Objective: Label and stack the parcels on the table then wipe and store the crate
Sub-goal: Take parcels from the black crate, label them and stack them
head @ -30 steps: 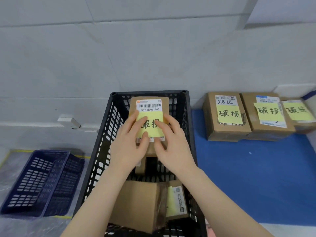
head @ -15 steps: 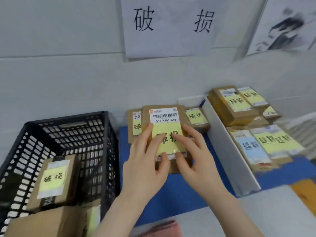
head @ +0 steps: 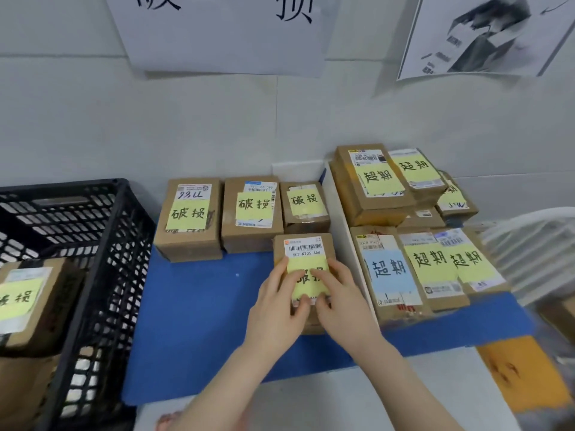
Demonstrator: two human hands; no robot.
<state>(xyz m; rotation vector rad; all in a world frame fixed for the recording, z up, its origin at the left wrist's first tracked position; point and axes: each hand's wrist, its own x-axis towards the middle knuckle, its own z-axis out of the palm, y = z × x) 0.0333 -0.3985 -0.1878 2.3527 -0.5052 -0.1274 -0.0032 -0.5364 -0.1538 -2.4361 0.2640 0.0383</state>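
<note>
A brown parcel (head: 306, 245) with a barcode sticker and a yellow note lies on the blue mat (head: 202, 321), just in front of a row of three yellow-noted parcels (head: 252, 213). My left hand (head: 275, 306) and my right hand (head: 340, 306) hold it from either side, thumbs meeting on its near end and fingers over the note. The black crate (head: 124, 244) stands at the left, with another noted parcel (head: 28, 300) and plain cardboard inside.
A white divider (head: 342, 231) separates this row from a pile of several labelled parcels (head: 432, 269) on the right. Paper signs (head: 224, 32) hang on the wall. An orange sheet (head: 522, 374) and a white ribbed object (head: 535, 244) lie at the far right.
Both hands lifted the parcel out of the crate, carried it right and set it down on the blue mat in front of the row. The view swung right with them.
</note>
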